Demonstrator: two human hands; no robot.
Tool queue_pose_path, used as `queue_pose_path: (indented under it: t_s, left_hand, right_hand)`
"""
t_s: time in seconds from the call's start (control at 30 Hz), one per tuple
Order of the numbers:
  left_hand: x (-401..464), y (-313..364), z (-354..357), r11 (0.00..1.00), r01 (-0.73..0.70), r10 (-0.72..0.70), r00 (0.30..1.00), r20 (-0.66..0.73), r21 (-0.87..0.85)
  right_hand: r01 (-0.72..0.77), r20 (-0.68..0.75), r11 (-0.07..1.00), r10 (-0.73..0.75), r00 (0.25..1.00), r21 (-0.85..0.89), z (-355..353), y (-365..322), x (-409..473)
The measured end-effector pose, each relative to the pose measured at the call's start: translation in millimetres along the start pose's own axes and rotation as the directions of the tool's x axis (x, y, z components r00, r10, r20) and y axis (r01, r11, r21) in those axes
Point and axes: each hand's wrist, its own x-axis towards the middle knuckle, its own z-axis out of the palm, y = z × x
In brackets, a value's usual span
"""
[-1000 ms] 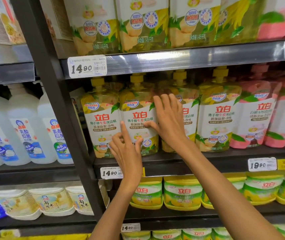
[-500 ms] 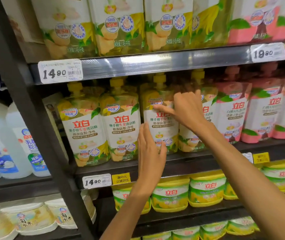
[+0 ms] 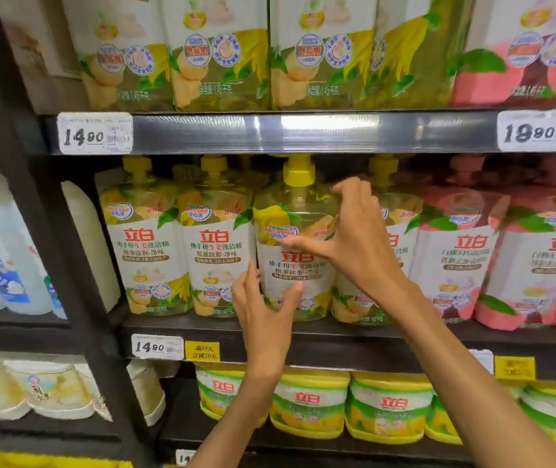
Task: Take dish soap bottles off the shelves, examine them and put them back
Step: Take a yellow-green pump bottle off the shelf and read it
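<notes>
both hands curled round yellow dish soap bottle [image 3: 295,238] | left hand [image 3: 266,309] low | right hand [image 3: 354,241] high | on shelf [image 3: 337,342]

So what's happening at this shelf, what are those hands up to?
A person is handling one yellow dish soap bottle on the middle shelf of a store rack. The left hand cups its lower part, and the right hand grips its upper right side, thumb across the label. The bottle stands slightly forward of its yellow neighbours; pink soap bottles stand to the right.
</notes>
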Motion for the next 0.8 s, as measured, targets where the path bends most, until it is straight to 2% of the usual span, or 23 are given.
queue_pose_path:
  t_s: [0.17,0.4,0.6,0.8]
  left_hand:
    - [6,-1,-9,1.0,0.003,-0.004,1.0,-0.026,-0.018]
    - [8,-5,-9,0.998,-0.025,0.024,1.0,-0.015,-0.058]
    - [11,-3,-9,0.967,0.062,-0.068,0.998,-0.014,-0.249]
    - [13,-3,-7,0.948,0.08,-0.097,0.995,-0.038,-0.309]
  right_hand:
    - [-0.004,0.022,0.972,-0.001,1.0,0.234,-3,-4,-7]
    - [-0.094,0.042,0.953,0.085,0.995,0.289,4,-11,-9]
    - [-0.115,-0.019,0.911,0.133,0.991,0.396,2,-15,-10]
    - [-0.111,-0.032,0.901,0.137,0.99,0.42,3,-16,-11]
